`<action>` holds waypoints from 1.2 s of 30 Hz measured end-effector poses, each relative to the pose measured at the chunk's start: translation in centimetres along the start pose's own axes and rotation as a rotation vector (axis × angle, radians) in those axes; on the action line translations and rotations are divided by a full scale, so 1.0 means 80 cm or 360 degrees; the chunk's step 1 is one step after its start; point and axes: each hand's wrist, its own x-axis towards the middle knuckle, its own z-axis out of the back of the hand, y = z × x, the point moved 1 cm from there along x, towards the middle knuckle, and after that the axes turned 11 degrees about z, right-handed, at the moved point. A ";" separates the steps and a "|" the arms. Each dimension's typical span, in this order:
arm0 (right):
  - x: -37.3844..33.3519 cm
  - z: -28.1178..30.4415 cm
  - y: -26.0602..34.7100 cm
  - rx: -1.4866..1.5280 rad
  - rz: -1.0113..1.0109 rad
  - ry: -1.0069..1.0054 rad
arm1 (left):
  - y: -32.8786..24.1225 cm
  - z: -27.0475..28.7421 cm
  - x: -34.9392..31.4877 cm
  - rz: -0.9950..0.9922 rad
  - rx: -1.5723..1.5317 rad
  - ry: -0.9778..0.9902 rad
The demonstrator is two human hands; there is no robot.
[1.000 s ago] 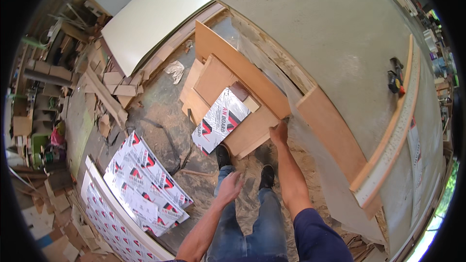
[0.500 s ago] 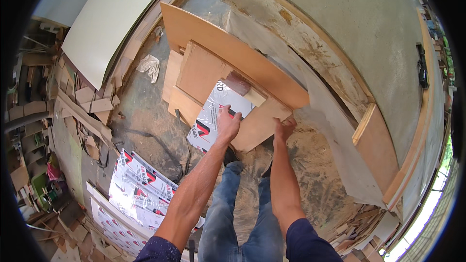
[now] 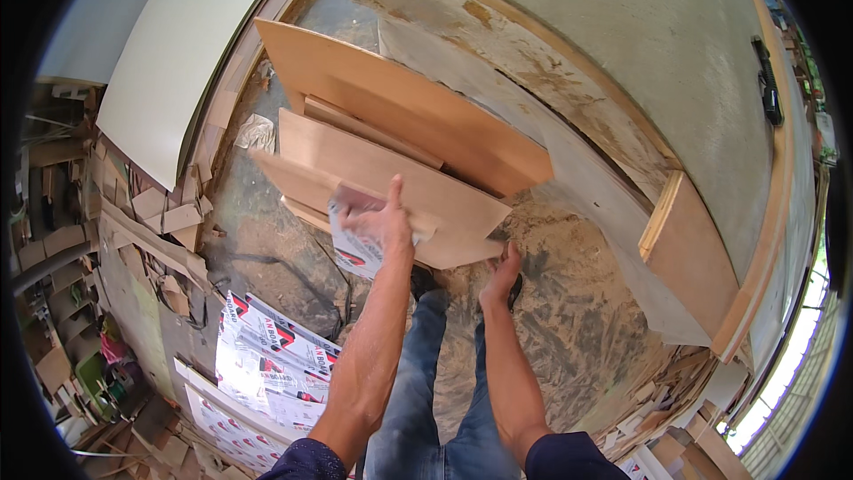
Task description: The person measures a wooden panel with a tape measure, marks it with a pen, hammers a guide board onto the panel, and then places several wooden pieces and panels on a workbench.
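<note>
My left hand (image 3: 384,220) lies with its thumb spread over a small piece of white, red-and-black printed sheet (image 3: 360,260); its fingertips are blurred. That sheet rests against the front of a thin plywood board (image 3: 298,180), which is tilted up. My right hand (image 3: 504,277) pinches the right corner of this board, near my feet. Behind it leans a second plywood board (image 3: 373,156), and behind that a narrow wooden piece (image 3: 369,132) and a large orange-brown panel (image 3: 409,107) stand on edge.
On the floor to my left lie more printed white sheets (image 3: 271,351). A crumpled white scrap (image 3: 256,133) and a dark strap (image 3: 267,258) lie nearby. Wood offcuts (image 3: 155,240) pile along the left. A large white panel (image 3: 182,53) stands at the upper left, a plastered surface (image 3: 613,36) at the upper right.
The front plywood boards have tipped up from lying flatter and now stand apart. The printed sheet has tilted with them. My left hand has moved up and left, its thumb now raised.
</note>
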 end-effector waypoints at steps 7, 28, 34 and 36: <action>0.008 0.050 0.012 -0.0097 -0.0062 0.0667 | 0.076 0.084 0.011 0.0178 -0.0561 0.0019; 0.102 -0.283 -0.063 -0.2332 0.1069 0.1312 | 0.064 0.178 -0.054 0.0290 0.0062 -0.0170; 0.039 -0.289 -0.065 -0.2575 0.0866 0.1859 | 0.055 0.194 -0.059 0.0353 0.0096 -0.0183; 0.020 -0.279 -0.077 -0.2417 0.1073 0.2106 | 0.043 0.186 -0.064 0.0349 0.0063 -0.0148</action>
